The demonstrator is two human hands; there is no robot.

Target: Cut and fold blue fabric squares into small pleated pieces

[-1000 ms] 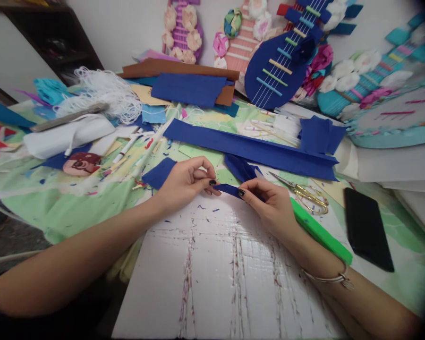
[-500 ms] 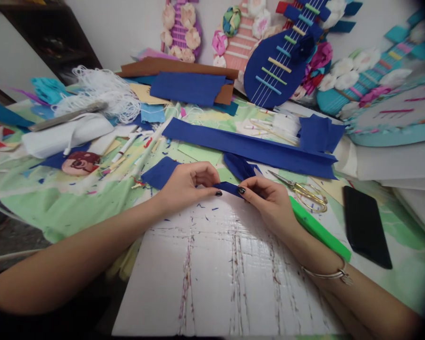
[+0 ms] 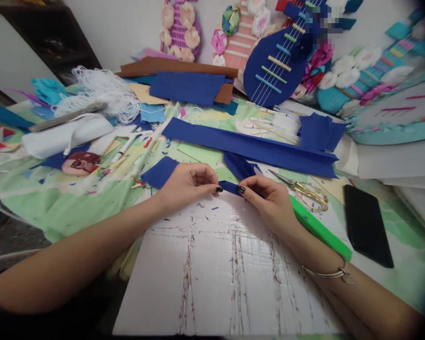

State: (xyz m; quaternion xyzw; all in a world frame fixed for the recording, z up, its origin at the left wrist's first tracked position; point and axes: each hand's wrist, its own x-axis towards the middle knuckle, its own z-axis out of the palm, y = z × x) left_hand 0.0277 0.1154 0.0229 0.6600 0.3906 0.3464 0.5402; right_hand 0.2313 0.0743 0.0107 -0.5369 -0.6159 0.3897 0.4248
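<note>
Between my two hands a small folded strip of dark blue paper [image 3: 230, 188] is held just above the far end of a white, scored board [image 3: 212, 264]. My left hand [image 3: 193, 182] pinches its left end with thumb and fingers. The right end is pinched by my right hand [image 3: 265, 196]. Part of the strip is hidden behind the fingers. A blue paper piece [image 3: 161, 172] lies beside my left hand, and a crumpled blue piece [image 3: 239, 165] lies just beyond the strip. Tiny blue scraps are scattered on the board.
Gold-handled scissors [image 3: 306, 191], a bright green bar [image 3: 320, 229] and a black phone [image 3: 368, 226] lie to the right. A long blue paper strip [image 3: 248, 146] crosses behind my hands. White cord [image 3: 95, 94] is heaped at the left. Decorated lute shapes [image 3: 276, 66] lean on the wall.
Almost nothing differs. Both hands keep their pinch on the blue paper strip, with only a slight shift of the left thumb.
</note>
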